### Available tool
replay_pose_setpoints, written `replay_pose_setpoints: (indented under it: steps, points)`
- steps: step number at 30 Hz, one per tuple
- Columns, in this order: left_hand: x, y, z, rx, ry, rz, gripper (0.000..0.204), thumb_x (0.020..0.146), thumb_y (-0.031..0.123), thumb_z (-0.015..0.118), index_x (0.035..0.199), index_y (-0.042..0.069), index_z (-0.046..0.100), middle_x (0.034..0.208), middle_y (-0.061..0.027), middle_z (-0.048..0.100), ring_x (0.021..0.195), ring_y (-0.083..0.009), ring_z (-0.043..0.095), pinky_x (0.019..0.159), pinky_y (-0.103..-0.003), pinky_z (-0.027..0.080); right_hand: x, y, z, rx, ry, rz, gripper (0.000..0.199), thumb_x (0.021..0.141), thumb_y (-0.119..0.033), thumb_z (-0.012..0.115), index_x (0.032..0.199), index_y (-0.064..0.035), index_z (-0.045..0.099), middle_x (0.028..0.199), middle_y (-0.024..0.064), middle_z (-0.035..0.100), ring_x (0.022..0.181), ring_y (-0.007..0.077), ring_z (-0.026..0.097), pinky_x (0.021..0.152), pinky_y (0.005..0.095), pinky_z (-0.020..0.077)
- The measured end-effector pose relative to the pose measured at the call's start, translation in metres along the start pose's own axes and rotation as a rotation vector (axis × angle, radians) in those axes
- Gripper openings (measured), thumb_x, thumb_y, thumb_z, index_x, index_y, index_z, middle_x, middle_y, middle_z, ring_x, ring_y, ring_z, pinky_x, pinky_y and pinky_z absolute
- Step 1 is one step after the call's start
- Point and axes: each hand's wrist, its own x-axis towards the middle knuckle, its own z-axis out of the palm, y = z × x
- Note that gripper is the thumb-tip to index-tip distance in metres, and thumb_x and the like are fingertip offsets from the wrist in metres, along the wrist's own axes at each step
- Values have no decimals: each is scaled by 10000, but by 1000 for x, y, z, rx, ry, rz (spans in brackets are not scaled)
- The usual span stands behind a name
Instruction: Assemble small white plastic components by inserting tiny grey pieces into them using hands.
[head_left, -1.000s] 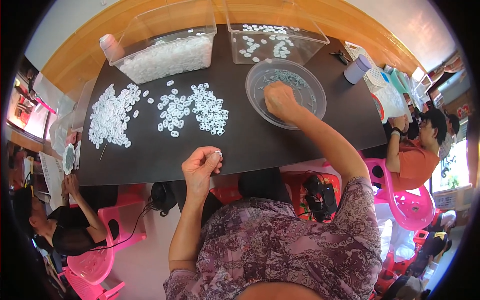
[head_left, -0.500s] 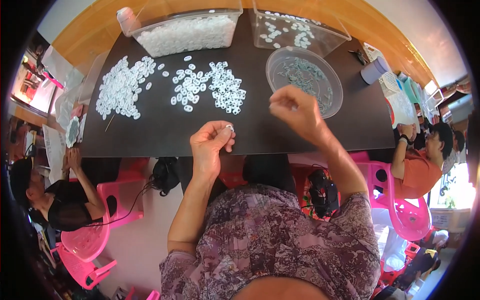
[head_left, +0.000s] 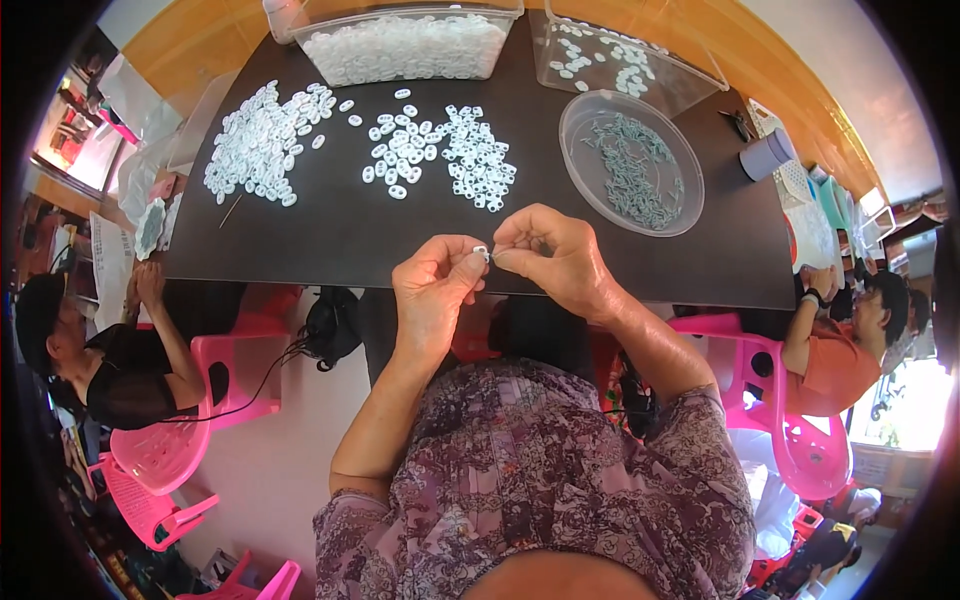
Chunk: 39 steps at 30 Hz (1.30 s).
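Note:
My left hand (head_left: 435,290) is closed, pinching a small white plastic piece (head_left: 483,252) between thumb and forefinger near the table's front edge. Close beside it, my right hand (head_left: 560,258) is closed in a pinch, its fingertips almost at the white piece. Whatever is in those fingertips is too small to make out. Beyond the hands lie a pile of squarish white pieces (head_left: 478,165), a loose group of oval white pieces (head_left: 402,150) and a larger pile of oval pieces (head_left: 262,145). To the right, a round clear tray (head_left: 577,190) holds many small grey-green screw-like parts (head_left: 632,165).
A clear bin (head_left: 405,68) of white pieces and another clear bin (head_left: 690,92) stand at the back. A grey-lilac cup (head_left: 766,157) is at the right. A thin stick (head_left: 231,211) lies at the left. People sit on both sides near pink chairs (head_left: 165,452).
My right hand has come from beside the round tray leftward and nearer, to meet my left hand. My left hand still holds the white piece. The whole view has shifted slightly.

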Motion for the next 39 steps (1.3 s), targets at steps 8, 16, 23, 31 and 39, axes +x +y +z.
replay_pose_setpoints:
  steps: [8, 16, 23, 31, 39]
  points:
    - [-5, -3, -4, 20, -7, 54, 124, 855, 79, 618, 914, -31, 616, 774, -35, 604, 626, -74, 519, 536, -186, 400, 1, -5, 3, -54, -64, 59, 168, 785, -35, 661, 932, 11, 594, 807, 18, 610, 740, 52, 554, 667, 210, 460]
    - [-10, -3, -6, 75, 11, 134, 64, 839, 13, 616, 890, -24, 610, 779, 13, 567, 670, -46, 493, 592, -178, 402, -1, -9, 9, -25, -67, 60, 149, 784, -37, 661, 912, 9, 599, 790, 0, 596, 724, 41, 536, 650, 203, 449]
    - [-12, -6, -5, 299, 63, 254, 27, 817, -29, 603, 841, -41, 604, 751, -6, 548, 669, -76, 506, 606, -210, 420, -2, -8, 15, -14, -38, 61, 135, 785, -16, 645, 908, 9, 596, 799, 6, 596, 732, 43, 538, 660, 197, 450]
    - [-9, -1, -6, -7, 111, 143, 108, 847, 59, 624, 894, -39, 628, 745, -38, 615, 600, -70, 523, 522, -190, 415, 1, 1, 29, 202, 85, 26, 122, 796, 8, 639, 905, 28, 589, 856, 55, 624, 791, 82, 587, 711, 211, 477]
    - [-9, -6, -6, -19, 124, 145, 108, 842, 41, 623, 908, -44, 628, 766, -49, 624, 606, -78, 535, 522, -193, 420, -4, 8, 34, 127, 78, -15, 61, 847, 0, 580, 901, 27, 581, 826, 25, 606, 767, 60, 557, 686, 201, 461]
